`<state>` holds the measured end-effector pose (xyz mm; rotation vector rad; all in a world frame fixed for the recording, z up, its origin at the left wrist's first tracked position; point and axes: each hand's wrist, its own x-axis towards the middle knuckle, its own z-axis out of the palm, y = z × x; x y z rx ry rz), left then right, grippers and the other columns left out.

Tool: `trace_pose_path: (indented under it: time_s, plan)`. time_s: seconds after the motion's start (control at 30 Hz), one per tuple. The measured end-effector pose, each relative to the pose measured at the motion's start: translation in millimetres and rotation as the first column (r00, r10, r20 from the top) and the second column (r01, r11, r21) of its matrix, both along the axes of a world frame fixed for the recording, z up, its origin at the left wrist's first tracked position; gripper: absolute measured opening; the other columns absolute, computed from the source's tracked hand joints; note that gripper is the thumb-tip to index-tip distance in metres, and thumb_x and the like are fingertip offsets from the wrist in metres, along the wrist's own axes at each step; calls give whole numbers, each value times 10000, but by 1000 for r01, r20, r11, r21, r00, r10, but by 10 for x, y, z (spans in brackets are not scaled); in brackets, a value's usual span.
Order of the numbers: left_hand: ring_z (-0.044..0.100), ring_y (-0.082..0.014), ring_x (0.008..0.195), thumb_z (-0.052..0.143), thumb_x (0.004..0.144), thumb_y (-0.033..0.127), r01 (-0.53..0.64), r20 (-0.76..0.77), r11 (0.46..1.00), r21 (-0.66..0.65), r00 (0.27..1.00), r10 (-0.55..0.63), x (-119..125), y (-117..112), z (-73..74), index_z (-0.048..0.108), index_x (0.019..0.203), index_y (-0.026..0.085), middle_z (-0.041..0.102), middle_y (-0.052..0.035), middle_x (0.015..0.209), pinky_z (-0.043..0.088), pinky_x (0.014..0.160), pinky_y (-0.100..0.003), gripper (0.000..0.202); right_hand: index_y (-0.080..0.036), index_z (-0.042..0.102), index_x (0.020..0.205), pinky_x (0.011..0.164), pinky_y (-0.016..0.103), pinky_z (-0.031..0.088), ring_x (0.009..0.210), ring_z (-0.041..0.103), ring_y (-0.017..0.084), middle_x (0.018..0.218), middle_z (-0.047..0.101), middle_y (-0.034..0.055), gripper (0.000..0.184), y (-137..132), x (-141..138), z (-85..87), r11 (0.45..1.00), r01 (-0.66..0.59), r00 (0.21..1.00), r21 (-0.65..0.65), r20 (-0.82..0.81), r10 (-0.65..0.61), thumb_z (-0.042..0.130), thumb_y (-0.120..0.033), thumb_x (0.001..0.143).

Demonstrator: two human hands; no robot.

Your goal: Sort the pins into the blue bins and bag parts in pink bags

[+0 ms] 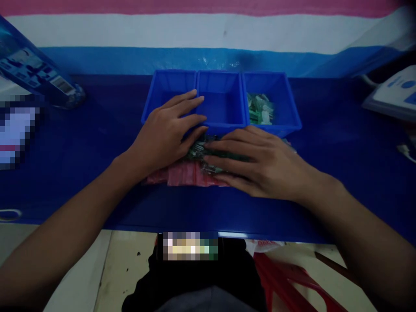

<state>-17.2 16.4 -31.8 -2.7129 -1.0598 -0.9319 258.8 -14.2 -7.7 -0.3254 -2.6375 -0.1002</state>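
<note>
My left hand (165, 130) is open, its fingers spread at the front edge of the left blue bin (173, 80) and middle blue bin (221, 106). Under and between my hands lies a heap of small clear packets with dark green contents (196, 149). Pink packets (185, 174) lie in a row along its near side. My right hand (264, 164) rests palm down over the heap's right part, fingers stretched out, covering much of it. In the right blue bin (289, 106) are several similar green packets (260, 108).
The bins stand side by side on a dark blue table (97, 117), against a striped backdrop (195, 30). A tall blue container (42, 65) leans at the left. On the right are a white-and-blue package (396, 91) and a white connector (406, 151). A red stool (289, 286) stands below.
</note>
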Motion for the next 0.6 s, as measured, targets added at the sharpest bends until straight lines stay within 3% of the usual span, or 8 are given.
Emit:
trace_pose_path:
  time_s: [0.17, 0.27, 0.37, 0.6]
  plan:
    - [647, -258, 1449, 623, 1107, 366, 42, 30, 999, -25, 999, -41, -20, 14, 26, 754, 1231, 310, 679, 21, 1500, 630, 1197, -529, 189, -162, 757, 1283, 912, 470, 624, 1174, 739, 283, 1328, 780, 98, 281, -15, -21, -23, 999, -6, 999, -40, 34, 8, 628, -308, 1080]
    - [695, -276, 1382, 655, 1094, 326, 81, 20, 993, 86, 996, -82, -23, 49, 21, 769, 1215, 287, 717, -22, 1438, 682, 1122, -517, 171, -138, 753, 1298, 915, 519, 628, 1185, 740, 332, 1324, 777, 120, 371, 12, 24, 39, 999, 22, 999, -36, 46, -20, 638, -413, 1078]
    - [746, -300, 1297, 702, 1066, 301, 118, -6, 968, 221, 993, -120, -19, 63, 10, 780, 1190, 247, 761, -77, 1359, 726, 1032, -490, 156, -119, 758, 1287, 955, 503, 641, 1176, 752, 317, 1304, 786, 119, 411, 32, 59, 76, 994, 31, 999, -109, 47, -26, 649, -451, 1069]
    - [747, -304, 1304, 673, 1082, 293, 77, -25, 975, 209, 997, -74, 2, 27, 19, 777, 1158, 212, 781, -101, 1330, 713, 1047, -500, 152, -147, 762, 1270, 1039, 428, 648, 1221, 746, 251, 1312, 791, 73, 257, 67, 113, 79, 972, -5, 1000, -233, 12, 9, 641, -251, 1069]
